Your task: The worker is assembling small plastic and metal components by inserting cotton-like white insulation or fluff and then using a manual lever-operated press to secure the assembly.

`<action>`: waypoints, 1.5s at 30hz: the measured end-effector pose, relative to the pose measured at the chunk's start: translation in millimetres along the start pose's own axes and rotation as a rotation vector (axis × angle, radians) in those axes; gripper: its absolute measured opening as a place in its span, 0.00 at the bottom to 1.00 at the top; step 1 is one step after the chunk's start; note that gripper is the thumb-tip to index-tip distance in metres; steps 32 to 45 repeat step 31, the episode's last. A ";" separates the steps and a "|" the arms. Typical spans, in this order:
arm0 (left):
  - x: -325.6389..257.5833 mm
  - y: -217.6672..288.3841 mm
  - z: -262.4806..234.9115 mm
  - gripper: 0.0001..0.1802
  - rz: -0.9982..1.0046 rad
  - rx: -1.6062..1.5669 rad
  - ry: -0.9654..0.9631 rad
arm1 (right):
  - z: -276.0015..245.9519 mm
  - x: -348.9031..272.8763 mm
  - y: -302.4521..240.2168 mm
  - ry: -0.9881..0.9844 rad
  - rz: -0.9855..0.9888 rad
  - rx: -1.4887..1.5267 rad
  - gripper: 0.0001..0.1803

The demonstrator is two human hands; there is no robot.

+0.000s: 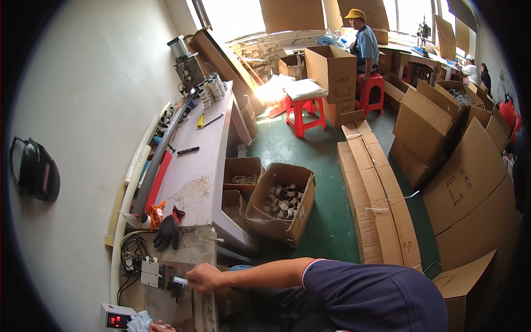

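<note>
My right hand [204,277] reaches across the bench with its fingers closed at a small metal fixture [161,275]. A short pale, ribbed piece [180,280] shows at the fingertips, inside the fixture. Whether the fingers grip it or only touch it is hidden. My left hand [160,327] is cut off by the lower edge; only a few fingers show, beside a bundle of pale bluish-white pieces [140,322]. What it holds, if anything, cannot be made out. A white box with a red lit display [117,317] stands next to that bundle.
On the bench [191,199] lie a black glove [167,233], an orange cord [157,213] and a black marker [188,150]. Cartons of ring pieces [282,202] sit beside it. Long flat cartons [381,193] lie on the floor. A person [365,44] sits on a red stool.
</note>
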State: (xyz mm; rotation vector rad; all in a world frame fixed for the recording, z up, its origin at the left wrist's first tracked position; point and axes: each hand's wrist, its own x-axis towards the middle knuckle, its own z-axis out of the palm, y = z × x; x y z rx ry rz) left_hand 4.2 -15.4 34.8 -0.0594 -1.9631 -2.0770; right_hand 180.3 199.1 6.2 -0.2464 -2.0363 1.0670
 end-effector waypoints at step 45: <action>25.0 -29.6 -9.1 0.19 -0.026 0.020 -0.094 | -1.2 2.3 2.1 -0.019 0.018 -0.005 0.10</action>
